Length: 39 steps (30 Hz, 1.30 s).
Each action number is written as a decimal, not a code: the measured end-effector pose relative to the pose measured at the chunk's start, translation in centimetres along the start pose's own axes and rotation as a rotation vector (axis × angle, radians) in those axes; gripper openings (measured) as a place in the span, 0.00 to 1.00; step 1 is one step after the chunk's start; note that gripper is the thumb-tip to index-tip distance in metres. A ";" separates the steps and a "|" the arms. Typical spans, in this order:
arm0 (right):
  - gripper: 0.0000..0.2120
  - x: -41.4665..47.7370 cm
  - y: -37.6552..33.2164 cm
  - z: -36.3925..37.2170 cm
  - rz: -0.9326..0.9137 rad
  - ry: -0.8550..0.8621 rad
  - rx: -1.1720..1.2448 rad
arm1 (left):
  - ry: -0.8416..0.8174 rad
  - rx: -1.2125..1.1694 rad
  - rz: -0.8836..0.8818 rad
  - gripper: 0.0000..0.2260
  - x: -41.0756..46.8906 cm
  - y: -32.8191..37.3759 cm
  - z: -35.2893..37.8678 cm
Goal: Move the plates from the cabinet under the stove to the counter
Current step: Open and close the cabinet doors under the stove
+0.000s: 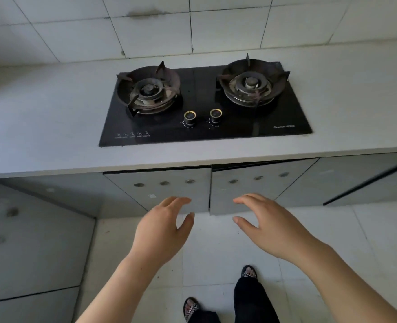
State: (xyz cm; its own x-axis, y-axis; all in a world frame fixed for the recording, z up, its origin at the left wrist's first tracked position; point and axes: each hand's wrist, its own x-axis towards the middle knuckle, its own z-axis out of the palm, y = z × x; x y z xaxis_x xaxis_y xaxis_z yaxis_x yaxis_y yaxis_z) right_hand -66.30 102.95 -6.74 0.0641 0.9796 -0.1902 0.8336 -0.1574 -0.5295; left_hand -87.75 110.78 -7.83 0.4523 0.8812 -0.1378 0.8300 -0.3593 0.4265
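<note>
A black two-burner gas stove (204, 106) is set into the grey counter (41, 127). Under it are two grey cabinet doors, the left door (160, 190) and the right door (251, 185); the right one stands slightly ajar at its top edge. No plates are in view; the inside of the cabinet is hidden. My left hand (165, 229) hovers in front of the left door, fingers spread, holding nothing. My right hand (270, 224) hovers in front of the right door, also spread and empty. Neither hand touches a door.
More grey cabinet fronts run along the left side (29, 241) and to the right (356, 180). A white tiled wall (193, 26) rises behind the counter. Below is a pale tiled floor (216, 252), where my sandalled feet (249, 273) stand.
</note>
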 end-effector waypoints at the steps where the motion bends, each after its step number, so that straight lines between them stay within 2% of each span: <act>1: 0.19 -0.1 -0.3 0.2 0.004 0.009 0.005 | -0.005 0.004 0.008 0.16 0.3 -0.4 0.0; 7: 0.20 0.6 1.0 1.7 0.011 0.021 0.020 | 0.000 0.015 0.039 0.17 2.7 -0.9 1.9; 15: 0.20 5.1 6.5 6.7 -0.036 0.023 -0.004 | 0.029 0.045 0.016 0.17 7.1 -2.9 8.7; 27: 0.20 13.7 15.6 15.6 -0.148 0.245 -0.039 | 0.300 0.142 0.200 0.17 15.4 -7.0 19.5; 33: 0.20 16.6 19.0 19.0 -0.243 0.481 -0.071 | 0.542 0.209 0.315 0.18 19.1 -9.7 23.2; 39: 0.21 18.0 20.9 20.3 -0.355 0.753 -0.193 | 0.682 0.287 0.371 0.23 20.8 -11.4 25.7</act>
State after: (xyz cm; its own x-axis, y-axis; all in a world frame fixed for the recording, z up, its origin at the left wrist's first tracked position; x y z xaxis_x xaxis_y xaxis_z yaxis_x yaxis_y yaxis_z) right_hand -58.89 114.79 -37.97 0.0721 0.7995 0.5963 0.9476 0.1317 -0.2912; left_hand -79.36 125.32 -38.56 0.4922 0.6499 0.5790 0.7589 -0.6463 0.0803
